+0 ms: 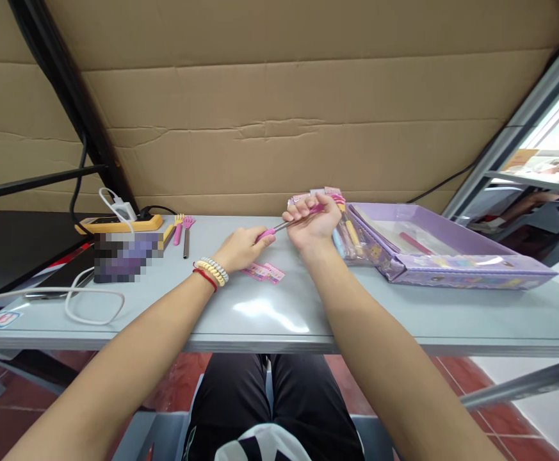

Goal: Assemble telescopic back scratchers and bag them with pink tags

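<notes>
My left hand [241,248] and my right hand [312,222] both grip one thin pink-handled tool with a metal shaft [283,225], held just above the grey table [269,314]. The left pinches its pink near end; the right is closed round the far pink end. Small pink labels [264,273] lie on the table just under my left hand. Bracelets sit on my left wrist.
A purple cardboard tray [433,253] with a pink stick inside stands at the right, with packets of pink and yellow tools [349,234] beside it. Left: two small forks [183,229], a yellow power strip [120,223] with charger, white cable [91,301]. Cardboard wall behind.
</notes>
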Demonstrator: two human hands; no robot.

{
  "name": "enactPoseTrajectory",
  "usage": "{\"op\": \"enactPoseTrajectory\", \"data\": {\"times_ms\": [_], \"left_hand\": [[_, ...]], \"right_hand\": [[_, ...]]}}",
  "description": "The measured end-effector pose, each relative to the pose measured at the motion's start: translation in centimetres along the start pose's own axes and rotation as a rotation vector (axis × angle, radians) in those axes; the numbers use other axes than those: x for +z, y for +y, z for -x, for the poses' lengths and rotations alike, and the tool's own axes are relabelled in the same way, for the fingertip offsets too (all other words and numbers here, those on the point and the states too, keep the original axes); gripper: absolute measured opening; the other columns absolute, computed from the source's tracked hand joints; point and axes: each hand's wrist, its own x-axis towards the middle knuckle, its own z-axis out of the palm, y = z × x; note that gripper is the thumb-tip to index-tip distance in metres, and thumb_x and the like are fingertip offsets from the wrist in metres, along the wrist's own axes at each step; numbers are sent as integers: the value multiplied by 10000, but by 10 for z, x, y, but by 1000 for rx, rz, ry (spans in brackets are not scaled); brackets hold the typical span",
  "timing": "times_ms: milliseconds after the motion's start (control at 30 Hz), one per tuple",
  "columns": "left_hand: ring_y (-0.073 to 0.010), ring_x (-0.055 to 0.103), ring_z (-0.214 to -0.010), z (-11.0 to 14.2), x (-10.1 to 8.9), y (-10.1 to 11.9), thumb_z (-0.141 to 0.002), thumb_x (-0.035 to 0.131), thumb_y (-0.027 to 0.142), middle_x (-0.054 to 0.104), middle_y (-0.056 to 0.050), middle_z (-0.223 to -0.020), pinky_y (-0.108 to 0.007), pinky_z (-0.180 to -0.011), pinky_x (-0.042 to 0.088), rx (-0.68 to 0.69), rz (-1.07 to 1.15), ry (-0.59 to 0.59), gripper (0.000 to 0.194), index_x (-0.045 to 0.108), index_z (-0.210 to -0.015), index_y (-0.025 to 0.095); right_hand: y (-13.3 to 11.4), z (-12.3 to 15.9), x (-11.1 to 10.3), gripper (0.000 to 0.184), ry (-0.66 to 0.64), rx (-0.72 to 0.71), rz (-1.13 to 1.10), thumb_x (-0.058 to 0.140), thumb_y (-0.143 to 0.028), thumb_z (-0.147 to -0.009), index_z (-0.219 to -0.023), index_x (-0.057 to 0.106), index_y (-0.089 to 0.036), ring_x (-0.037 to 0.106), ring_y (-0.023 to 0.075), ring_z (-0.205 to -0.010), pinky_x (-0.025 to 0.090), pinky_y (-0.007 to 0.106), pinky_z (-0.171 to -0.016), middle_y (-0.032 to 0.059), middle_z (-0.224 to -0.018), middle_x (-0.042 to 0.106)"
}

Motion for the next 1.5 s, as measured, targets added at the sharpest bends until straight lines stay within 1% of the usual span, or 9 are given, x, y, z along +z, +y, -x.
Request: {"op": "enactPoseTrajectory", "data": {"times_ms": [200,567,733,900,967,1067,1200,1333,1500], "left_hand": [[-130,366,-481,1,2,-1,-900,338,566,452,18,-512,-277,-525,231,-48,-57,22,460,479,-659,201],[-129,351,-445,8,-18,31,-926,301,535,436,-11,-482,-306,-520,206,-45,-148,-45,514,498,-604,187],[-142,372,-465,5,-12,22,-924,303,543,449,-17,-498,-307,-517,210,-55,-174,-41,510,503,-616,189],[-128,358,-475,2,-5,4,-912,334,537,428,10,-502,-289,-521,237,-38,-66,-18,463,440,-615,198],[-125,378,-493,2,-4,2,-909,348,527,456,13,-527,-280,-527,249,-36,-32,-5,436,450,-643,196],[-122,392,-508,3,-5,2,-905,367,508,481,18,-554,-273,-531,254,-24,-2,6,398,475,-687,193],[-109,378,-514,3,-5,2,-908,371,489,463,24,-553,-269,-537,252,12,18,46,406,445,-647,187],[-103,343,-496,3,-5,3,-909,366,492,426,28,-525,-273,-527,231,19,21,18,426,397,-613,187],[-102,331,-472,5,-4,7,-913,350,479,408,34,-497,-273,-512,215,50,37,-95,416,383,-616,190]], "right_hand": [[-21,-5,-4,373,71,-90,-43,438,-272,-842,-569,194,-202,109,62,-324,153,205,-315,-97,-412,109],[1,6,11,493,119,-169,77,569,-148,-754,-617,98,-195,92,33,-325,144,188,-307,-106,-435,89],[8,5,6,428,148,-102,8,508,-153,-755,-597,112,-194,103,46,-317,152,202,-311,-98,-411,94],[5,1,-3,285,21,-21,-17,456,-303,-797,-572,315,-200,367,87,-370,358,221,-400,-63,-430,320],[0,-2,-6,235,40,-50,-21,468,-342,-796,-619,414,-197,496,113,-464,451,255,-490,-39,-498,448],[-10,-6,-9,180,89,-92,-41,495,-338,-791,-685,498,-193,540,114,-513,476,261,-528,-30,-567,532],[-22,-9,-9,183,84,-120,-62,520,-308,-810,-671,498,-190,423,73,-406,362,197,-411,-54,-508,468],[-27,-5,-7,297,43,-113,-27,483,-295,-869,-598,426,-186,222,49,-323,228,181,-337,-86,-422,280],[-30,2,0,396,-38,-97,92,501,-361,-902,-575,358,-190,198,48,-328,227,181,-330,-92,-426,193]]}}
